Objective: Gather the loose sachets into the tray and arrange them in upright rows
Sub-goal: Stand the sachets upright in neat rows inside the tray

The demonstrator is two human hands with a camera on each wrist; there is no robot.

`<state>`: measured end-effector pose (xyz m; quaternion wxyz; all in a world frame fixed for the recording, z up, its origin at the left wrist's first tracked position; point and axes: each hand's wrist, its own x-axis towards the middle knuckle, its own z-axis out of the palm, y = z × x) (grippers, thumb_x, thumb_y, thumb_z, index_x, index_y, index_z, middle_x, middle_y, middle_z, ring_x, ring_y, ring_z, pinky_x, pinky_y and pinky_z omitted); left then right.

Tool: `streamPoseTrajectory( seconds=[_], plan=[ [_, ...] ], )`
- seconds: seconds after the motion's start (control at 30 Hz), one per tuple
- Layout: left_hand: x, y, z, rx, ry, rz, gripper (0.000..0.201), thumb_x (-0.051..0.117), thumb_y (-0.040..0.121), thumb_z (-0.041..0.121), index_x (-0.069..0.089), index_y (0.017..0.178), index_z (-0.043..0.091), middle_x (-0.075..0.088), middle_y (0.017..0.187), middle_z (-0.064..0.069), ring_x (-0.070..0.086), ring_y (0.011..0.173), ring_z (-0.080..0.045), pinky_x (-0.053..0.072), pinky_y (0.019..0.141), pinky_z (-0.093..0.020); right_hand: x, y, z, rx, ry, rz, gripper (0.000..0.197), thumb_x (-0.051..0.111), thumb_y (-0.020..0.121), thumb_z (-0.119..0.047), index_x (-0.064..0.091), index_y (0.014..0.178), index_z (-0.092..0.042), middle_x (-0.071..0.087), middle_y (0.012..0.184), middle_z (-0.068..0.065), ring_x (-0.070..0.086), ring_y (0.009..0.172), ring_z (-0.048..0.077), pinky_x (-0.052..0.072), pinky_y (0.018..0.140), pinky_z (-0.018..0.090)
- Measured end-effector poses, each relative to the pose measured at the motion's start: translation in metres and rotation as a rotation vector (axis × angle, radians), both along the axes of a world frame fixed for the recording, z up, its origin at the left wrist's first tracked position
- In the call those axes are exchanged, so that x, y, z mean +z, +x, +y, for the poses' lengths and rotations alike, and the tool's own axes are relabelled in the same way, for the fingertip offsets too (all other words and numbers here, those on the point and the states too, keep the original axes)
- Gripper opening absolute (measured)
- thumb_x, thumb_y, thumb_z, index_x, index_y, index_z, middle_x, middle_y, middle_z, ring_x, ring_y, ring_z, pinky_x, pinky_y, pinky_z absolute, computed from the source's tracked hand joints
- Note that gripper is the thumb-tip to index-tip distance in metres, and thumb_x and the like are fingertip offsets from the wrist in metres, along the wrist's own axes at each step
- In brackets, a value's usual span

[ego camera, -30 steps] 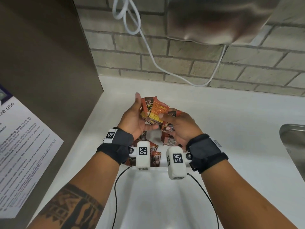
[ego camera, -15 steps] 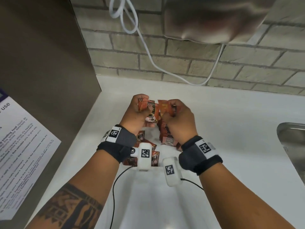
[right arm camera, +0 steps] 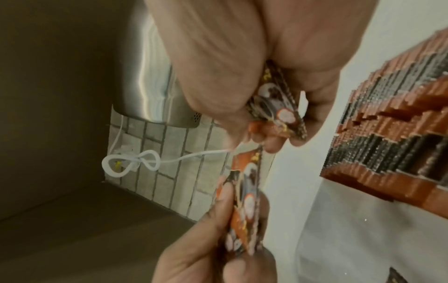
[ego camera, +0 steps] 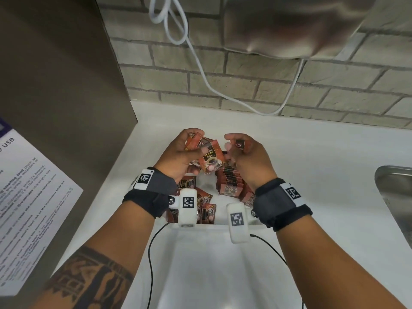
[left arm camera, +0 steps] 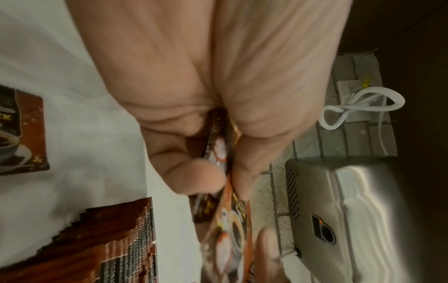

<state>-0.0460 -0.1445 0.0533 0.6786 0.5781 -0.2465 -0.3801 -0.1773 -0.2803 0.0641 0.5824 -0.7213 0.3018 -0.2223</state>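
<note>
My left hand (ego camera: pixel 188 150) grips a small bunch of orange-brown coffee sachets (ego camera: pixel 208 156) above the white tray (ego camera: pixel 219 220). The same bunch shows edge-on between thumb and fingers in the left wrist view (left arm camera: pixel 225 191). My right hand (ego camera: pixel 240 150) pinches another sachet (ego camera: pixel 239 144), seen with its printed cup in the right wrist view (right arm camera: pixel 274 107). Below my hands, a row of upright sachets (ego camera: pixel 229 182) stands in the tray's right side (right arm camera: pixel 392 122). Loose sachets (ego camera: pixel 206 204) lie flat on the left side, partly hidden by my left wrist.
A brown panel (ego camera: pixel 62 74) with a printed notice (ego camera: pixel 26 197) stands at the left. A steel appliance (ego camera: pixel 289 25) hangs on the brick wall, with a white cable (ego camera: pixel 200 70) looping below. A steel sink (ego camera: pixel 394 197) sits at the right.
My hands were pressed together on one bunch of sachets half a second ago; now they have drawn apart, the left keeping the bunch and the right holding a separate sachet.
</note>
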Motion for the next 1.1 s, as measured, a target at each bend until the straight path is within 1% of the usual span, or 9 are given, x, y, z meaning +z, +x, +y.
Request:
streamPoseTrajectory(
  seconds=[0.1, 0.2, 0.33, 0.4, 0.5, 0.63, 0.8, 0.93, 1.1],
  plan=[
    [0.003, -0.004, -0.003, -0.052, 0.003, -0.056, 0.044, 0.077, 0.083, 0.017, 0.054, 0.121, 0.021, 0.062, 0.113, -0.013, 0.059, 0.073, -0.025, 0.043, 0.042, -0.023, 0.003, -0.001, -0.001, 0.222, 0.13, 0.054, 0.048, 0.086, 0.074, -0.036, 0.067, 0.115, -0.02, 0.075, 0.104, 0.003, 0.072, 0.098, 0.02, 0.056, 0.091, 0.041],
    [0.004, -0.008, -0.006, -0.086, -0.009, -0.036, 0.031, 0.068, 0.094, 0.019, 0.054, 0.122, 0.018, 0.06, 0.11, -0.011, 0.061, 0.072, -0.023, 0.049, 0.043, -0.025, 0.004, -0.004, 0.006, 0.335, 0.199, 0.017, 0.035, 0.078, 0.084, -0.013, 0.068, 0.115, -0.006, 0.075, 0.107, 0.01, 0.071, 0.101, 0.026, 0.057, 0.091, 0.038],
    [0.006, -0.007, -0.003, -0.042, -0.035, 0.172, 0.03, 0.047, 0.1, 0.002, 0.056, 0.123, 0.019, 0.065, 0.109, -0.01, 0.069, 0.079, -0.029, 0.059, 0.051, -0.034, -0.003, -0.006, -0.001, 0.205, 0.339, -0.042, 0.033, 0.064, 0.091, 0.004, 0.065, 0.121, -0.008, 0.074, 0.107, 0.013, 0.07, 0.102, 0.031, 0.054, 0.095, 0.051],
    [0.005, -0.006, -0.003, 0.006, -0.019, 0.157, 0.032, 0.046, 0.1, 0.0, 0.054, 0.123, 0.02, 0.064, 0.109, -0.009, 0.069, 0.08, -0.027, 0.06, 0.053, -0.034, -0.003, -0.005, -0.003, 0.144, 0.432, -0.079, 0.035, 0.054, 0.095, 0.008, 0.061, 0.126, -0.005, 0.073, 0.102, 0.016, 0.07, 0.097, 0.03, 0.056, 0.089, 0.047],
    [0.004, -0.011, -0.006, 0.005, -0.032, 0.114, 0.033, 0.051, 0.1, 0.0, 0.049, 0.125, 0.021, 0.061, 0.107, -0.006, 0.069, 0.076, -0.019, 0.06, 0.054, -0.031, -0.002, -0.004, 0.004, 0.111, 0.415, -0.122, 0.034, 0.068, 0.092, -0.011, 0.06, 0.126, -0.008, 0.07, 0.091, 0.009, 0.067, 0.083, 0.023, 0.057, 0.078, 0.037],
    [0.002, -0.017, -0.009, 0.0, -0.038, 0.04, 0.036, 0.058, 0.097, 0.001, 0.049, 0.124, 0.023, 0.063, 0.099, 0.003, 0.066, 0.071, -0.009, 0.058, 0.056, -0.027, -0.003, 0.001, 0.012, 0.134, 0.384, -0.104, 0.051, 0.082, 0.079, -0.011, 0.06, 0.125, -0.01, 0.075, 0.109, 0.006, 0.072, 0.1, 0.019, 0.059, 0.08, 0.026],
    [0.004, -0.016, -0.007, -0.006, -0.125, 0.242, 0.022, 0.044, 0.103, 0.009, 0.055, 0.119, 0.02, 0.069, 0.098, -0.006, 0.069, 0.075, -0.022, 0.061, 0.055, -0.033, -0.004, 0.002, 0.012, 0.118, 0.436, -0.152, 0.047, 0.075, 0.083, 0.001, 0.059, 0.127, -0.008, 0.073, 0.113, 0.011, 0.07, 0.105, 0.028, 0.058, 0.088, 0.037],
    [0.002, -0.012, -0.005, 0.032, -0.061, 0.168, 0.027, 0.046, 0.103, 0.005, 0.055, 0.124, 0.02, 0.065, 0.11, -0.009, 0.069, 0.079, -0.023, 0.06, 0.053, -0.031, -0.003, -0.001, 0.009, 0.109, 0.519, -0.166, 0.049, 0.061, 0.084, 0.013, 0.061, 0.126, -0.013, 0.071, 0.104, 0.013, 0.07, 0.095, 0.026, 0.056, 0.078, 0.037],
    [-0.001, -0.011, -0.005, 0.112, 0.035, 0.06, 0.027, 0.058, 0.1, 0.014, 0.053, 0.126, 0.019, 0.067, 0.116, -0.013, 0.069, 0.089, -0.029, 0.054, 0.048, -0.026, -0.002, -0.001, 0.006, 0.08, 0.464, -0.1, 0.036, 0.053, 0.093, 0.002, 0.065, 0.121, -0.017, 0.066, 0.094, 0.011, 0.066, 0.08, 0.021, 0.054, 0.074, 0.036]
  ],
)
